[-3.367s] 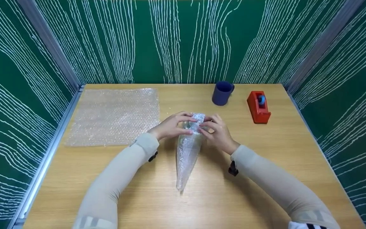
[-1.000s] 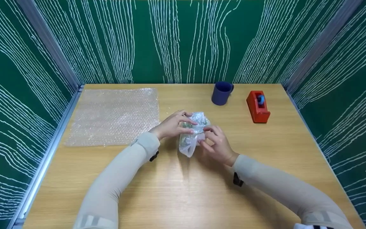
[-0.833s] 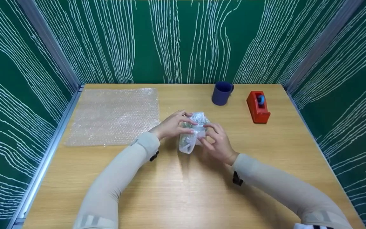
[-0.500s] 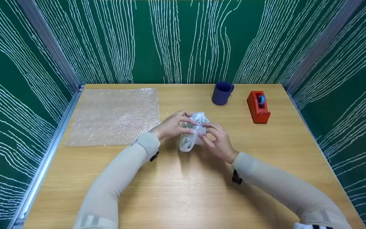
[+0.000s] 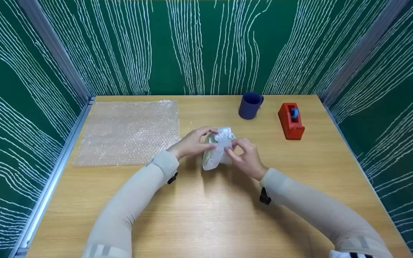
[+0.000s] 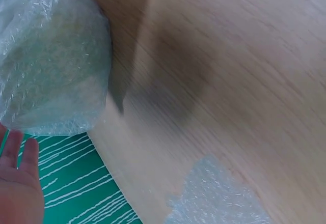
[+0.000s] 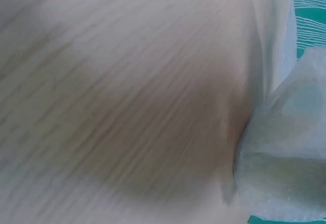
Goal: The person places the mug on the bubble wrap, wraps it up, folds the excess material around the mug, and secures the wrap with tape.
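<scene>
Near the middle of the table, a bubble-wrapped bundle (image 5: 214, 157) lies between both hands. Something greenish shows faintly through its wrap, too veiled to identify. My left hand (image 5: 193, 143) holds the bundle's left side, thumb towards me and fingers at the far side. With thumb and forefinger, my right hand (image 5: 247, 156) pinches the folded bubble wrap at the right side. The left wrist view shows the rounded bundle (image 6: 56, 66) close up, with left fingers (image 6: 29, 155) beside it. In the right wrist view the wrapped bundle (image 7: 285, 178) fills the right edge; the right hand is out of that view.
A flat sheet of bubble wrap (image 5: 129, 132) lies at the table's back left. Behind the hands stands a dark blue mug (image 5: 249, 106), with a red tape dispenser (image 5: 291, 122) to its right. Green walls (image 5: 221, 46) with white lines enclose the wooden table (image 5: 210, 229).
The long tapered end of wrap that pointed towards me has been folded up over the bundle. My right hand shifted slightly nearer and now pinches the wrap; the left hand stayed at the bundle.
</scene>
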A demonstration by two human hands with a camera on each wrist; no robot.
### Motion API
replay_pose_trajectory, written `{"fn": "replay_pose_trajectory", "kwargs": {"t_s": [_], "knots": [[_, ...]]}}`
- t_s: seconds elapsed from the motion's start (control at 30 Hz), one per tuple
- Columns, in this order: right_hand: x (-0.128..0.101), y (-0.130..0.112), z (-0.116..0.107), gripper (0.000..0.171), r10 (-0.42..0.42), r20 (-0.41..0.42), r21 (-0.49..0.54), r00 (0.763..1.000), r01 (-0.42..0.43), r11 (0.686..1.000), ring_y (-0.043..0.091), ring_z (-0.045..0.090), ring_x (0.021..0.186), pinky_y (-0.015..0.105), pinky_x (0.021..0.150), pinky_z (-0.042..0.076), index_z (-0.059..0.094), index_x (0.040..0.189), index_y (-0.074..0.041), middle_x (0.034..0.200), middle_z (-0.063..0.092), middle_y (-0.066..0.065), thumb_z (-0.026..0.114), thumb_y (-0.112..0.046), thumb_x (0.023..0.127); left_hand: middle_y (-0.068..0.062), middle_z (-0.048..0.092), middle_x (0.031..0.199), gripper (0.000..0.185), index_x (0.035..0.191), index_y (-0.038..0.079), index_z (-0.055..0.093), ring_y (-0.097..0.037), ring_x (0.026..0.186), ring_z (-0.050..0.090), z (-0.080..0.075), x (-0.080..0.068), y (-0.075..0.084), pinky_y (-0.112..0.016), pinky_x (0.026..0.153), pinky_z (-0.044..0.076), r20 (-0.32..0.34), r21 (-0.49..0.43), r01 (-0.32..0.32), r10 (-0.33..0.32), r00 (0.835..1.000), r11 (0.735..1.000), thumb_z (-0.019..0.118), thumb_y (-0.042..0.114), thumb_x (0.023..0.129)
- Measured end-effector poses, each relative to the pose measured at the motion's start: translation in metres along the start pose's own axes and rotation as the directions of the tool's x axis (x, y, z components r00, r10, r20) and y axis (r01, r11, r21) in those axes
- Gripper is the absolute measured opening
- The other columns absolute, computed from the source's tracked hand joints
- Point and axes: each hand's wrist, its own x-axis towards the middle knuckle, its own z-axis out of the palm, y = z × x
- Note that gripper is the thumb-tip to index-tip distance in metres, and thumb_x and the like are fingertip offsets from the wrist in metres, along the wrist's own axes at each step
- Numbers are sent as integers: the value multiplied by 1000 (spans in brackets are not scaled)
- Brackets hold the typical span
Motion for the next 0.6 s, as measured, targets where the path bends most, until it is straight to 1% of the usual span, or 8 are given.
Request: {"fn": "replay_pose_trajectory", "kwargs": {"t_s": [0.03,0.1,0.17,0.27,0.33,0.47,0.6], "knots": [[1,0,0,9,4,-3,0,1000,-4,1000,26,69,85,36,81,58,73,90,-1,87,74,11,82,1,89,1,53,166,46,147,27,61,-30,159,44,0,-1,0,-56,131,35,1,-19,3,-3,1000,1000,70,44,106],[2,2,0,9,11,-10,2,1000,-11,1000,25,69,83,32,80,58,72,88,-1,85,74,11,81,2,89,-1,53,167,36,141,23,62,-32,159,44,-1,-1,0,-55,131,36,4,-51,-18,19,1000,999,62,43,110],[3,2,1,9,17,-15,6,1000,-17,1000,26,70,81,36,77,60,72,88,0,84,74,11,81,2,88,-4,53,167,30,132,18,62,-33,158,45,-2,-1,0,-53,131,36,5,-79,-48,49,999,996,56,40,113],[5,2,1,8,38,-21,14,999,-37,999,28,71,80,43,75,62,71,87,1,84,74,13,79,3,87,-10,52,168,26,117,11,59,-34,157,47,-3,-1,1,-49,132,37,12,-115,-86,88,996,990,52,36,116],[6,1,1,9,55,-23,15,998,-55,998,29,72,80,46,74,62,71,87,2,84,75,13,79,3,86,-12,50,168,25,110,12,58,-35,157,47,-4,-2,3,-50,131,37,24,-140,-79,84,996,987,54,36,115],[9,-1,1,8,99,-17,18,995,-99,995,28,72,81,42,76,63,70,87,1,84,75,13,78,2,87,-14,45,172,23,102,17,59,-38,160,41,-7,-3,9,-55,133,33,57,-188,-44,55,997,981,64,38,109],[10,-2,1,8,124,-11,17,992,-124,992,28,73,80,40,76,63,70,86,2,84,75,14,78,2,88,-16,40,174,22,97,18,60,-39,163,35,-10,-2,13,-58,134,29,89,-218,-40,60,994,975,75,33,102]]}}
